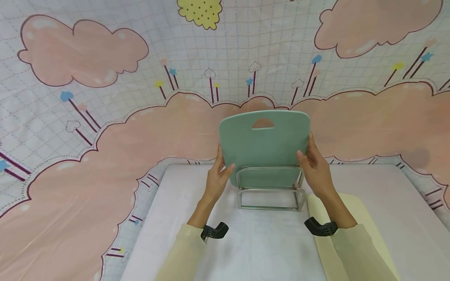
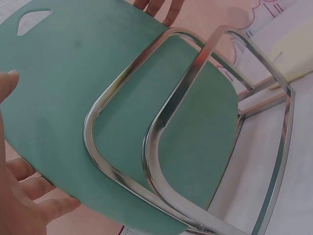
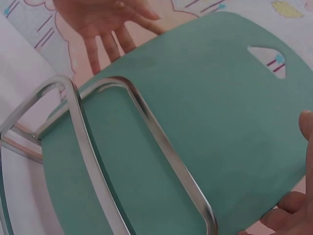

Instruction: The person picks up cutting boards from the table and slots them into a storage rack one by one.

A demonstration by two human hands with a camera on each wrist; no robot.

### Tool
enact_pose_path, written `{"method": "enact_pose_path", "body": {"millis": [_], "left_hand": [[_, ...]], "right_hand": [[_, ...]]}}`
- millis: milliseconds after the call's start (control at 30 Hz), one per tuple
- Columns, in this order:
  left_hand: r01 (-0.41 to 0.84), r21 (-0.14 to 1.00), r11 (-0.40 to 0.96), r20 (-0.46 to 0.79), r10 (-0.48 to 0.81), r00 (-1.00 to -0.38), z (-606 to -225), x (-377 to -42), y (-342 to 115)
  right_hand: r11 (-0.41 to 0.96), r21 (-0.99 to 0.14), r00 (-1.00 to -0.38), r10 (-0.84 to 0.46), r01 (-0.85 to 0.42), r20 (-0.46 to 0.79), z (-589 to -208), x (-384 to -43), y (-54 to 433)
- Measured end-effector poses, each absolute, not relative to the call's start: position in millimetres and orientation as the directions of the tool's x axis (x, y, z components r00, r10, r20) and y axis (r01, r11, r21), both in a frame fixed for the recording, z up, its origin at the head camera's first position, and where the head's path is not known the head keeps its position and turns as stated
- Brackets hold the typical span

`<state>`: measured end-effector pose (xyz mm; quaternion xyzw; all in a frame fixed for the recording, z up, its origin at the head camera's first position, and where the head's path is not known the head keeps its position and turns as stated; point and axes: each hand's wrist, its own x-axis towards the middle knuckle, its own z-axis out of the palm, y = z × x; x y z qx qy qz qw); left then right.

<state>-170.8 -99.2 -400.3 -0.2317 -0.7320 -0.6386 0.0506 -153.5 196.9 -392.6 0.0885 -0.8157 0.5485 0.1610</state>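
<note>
A green cutting board [image 1: 265, 146] with a handle slot near its top edge stands upright at the metal rack [image 1: 268, 208]. The rack's wire loops pass in front of the board's lower part. My left hand [image 1: 216, 181] holds the board's left edge, thumb toward the front and fingers [image 2: 36, 188] spread along the edge. On the opposite side my right hand [image 1: 318, 173] grips the right edge, its thumb over the front face and fingers [image 3: 283, 215] reaching behind. The board's far face is hidden.
Beneath my right forearm lies a flat cream-coloured board [image 1: 351, 207], partly covered by the sleeve. The white table [image 1: 186, 187] backs onto a cloth [image 1: 158, 132] printed with pink clouds. Each wrist wears a black band [image 1: 215, 231].
</note>
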Motion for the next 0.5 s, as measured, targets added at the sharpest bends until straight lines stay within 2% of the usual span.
{"method": "enact_pose_path", "body": {"millis": [500], "left_hand": [[0.407, 0.898, 0.168, 0.354, 0.274, -0.894, -397.5, -170.8, -88.6]], "right_hand": [[0.379, -0.878, -0.943, 0.042, -0.291, 0.331, -396.6, -149.9, 206.4]]}}
